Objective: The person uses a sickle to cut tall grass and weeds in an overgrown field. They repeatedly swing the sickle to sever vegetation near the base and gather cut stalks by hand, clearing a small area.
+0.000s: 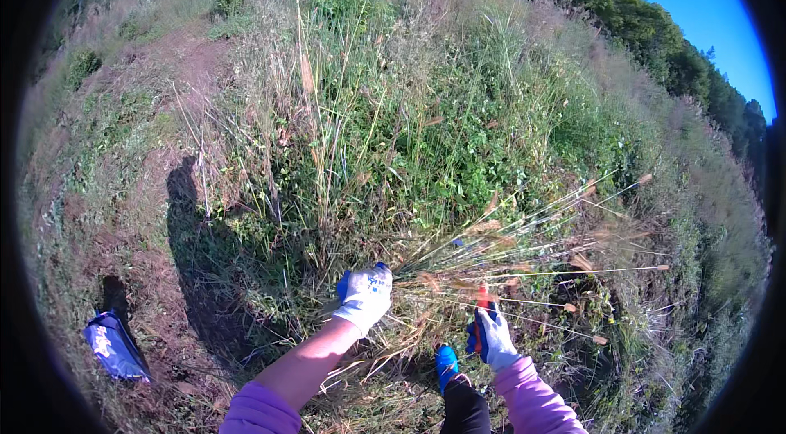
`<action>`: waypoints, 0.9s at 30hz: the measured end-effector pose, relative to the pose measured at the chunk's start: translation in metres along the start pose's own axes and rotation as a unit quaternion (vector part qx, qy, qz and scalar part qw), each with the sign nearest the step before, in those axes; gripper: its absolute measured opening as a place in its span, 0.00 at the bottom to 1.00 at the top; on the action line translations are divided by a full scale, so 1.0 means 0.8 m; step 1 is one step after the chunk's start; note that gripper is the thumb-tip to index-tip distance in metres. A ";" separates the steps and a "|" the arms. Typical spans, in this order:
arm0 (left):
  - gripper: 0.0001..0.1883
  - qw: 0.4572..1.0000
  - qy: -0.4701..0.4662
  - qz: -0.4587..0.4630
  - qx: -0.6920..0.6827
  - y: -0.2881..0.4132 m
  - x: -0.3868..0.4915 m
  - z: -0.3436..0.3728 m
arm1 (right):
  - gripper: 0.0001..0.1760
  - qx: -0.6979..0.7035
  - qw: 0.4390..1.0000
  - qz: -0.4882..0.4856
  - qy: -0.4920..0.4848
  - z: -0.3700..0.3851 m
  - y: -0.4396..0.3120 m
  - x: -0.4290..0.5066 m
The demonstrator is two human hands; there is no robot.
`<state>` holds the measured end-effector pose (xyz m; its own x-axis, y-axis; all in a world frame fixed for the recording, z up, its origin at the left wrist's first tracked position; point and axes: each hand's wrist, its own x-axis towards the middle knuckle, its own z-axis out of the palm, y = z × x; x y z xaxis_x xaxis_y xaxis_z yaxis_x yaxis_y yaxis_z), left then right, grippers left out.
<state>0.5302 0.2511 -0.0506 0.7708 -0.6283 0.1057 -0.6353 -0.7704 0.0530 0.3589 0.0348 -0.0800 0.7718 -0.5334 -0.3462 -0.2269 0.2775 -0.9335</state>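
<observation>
My left hand (366,297), in a white work glove with blue fingers, grips a bundle of long dry grass stalks (522,237). The stalks fan out to the right and carry tan seed heads. To the right of it, my right hand (492,334), gloved alike, is closed around the red handle of a tool (483,299). The tool's far end is hidden among the stalks, so its kind cannot be told. Cut or flattened dry grass lies under both hands.
Tall grass and leafy weeds (454,145) stand ahead. A dark blue bag (115,348) lies on the ground at the lower left. My blue shoe (447,366) is between the hands, lower down. Trees (663,35) rise at the upper right. A long shadow falls on the left.
</observation>
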 end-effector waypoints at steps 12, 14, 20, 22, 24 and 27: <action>0.15 0.998 0.024 0.051 -0.014 0.024 0.103 -0.036 | 0.09 0.179 0.969 -0.165 -0.049 0.084 -0.107 0.368; 0.19 0.998 -0.008 0.054 -0.029 0.014 0.116 -0.038 | 0.09 0.180 0.967 -0.163 -0.079 0.118 -0.118 0.407; 0.21 0.984 0.033 0.152 -0.091 0.012 0.146 -0.022 | 0.09 0.069 0.964 -0.155 -0.207 0.158 -0.157 0.486; 0.20 0.990 -0.001 0.097 -0.105 -0.012 0.150 -0.014 | 0.12 0.053 0.947 -0.047 -0.313 0.211 -0.139 0.475; 0.19 0.988 0.003 0.049 -0.145 -0.026 0.171 -0.004 | 0.13 -0.028 0.926 -0.068 -0.371 0.207 -0.126 0.507; 0.21 0.984 -0.007 -0.011 -0.178 -0.045 0.220 0.011 | 0.21 -0.290 0.780 -0.411 -0.372 0.134 -0.117 0.530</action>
<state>0.6886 0.1674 -0.0424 0.7837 -0.6149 0.0874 -0.5929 -0.6989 0.4000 0.7710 -0.1317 -0.1298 0.8799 0.3317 0.3402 0.4629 -0.4371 -0.7712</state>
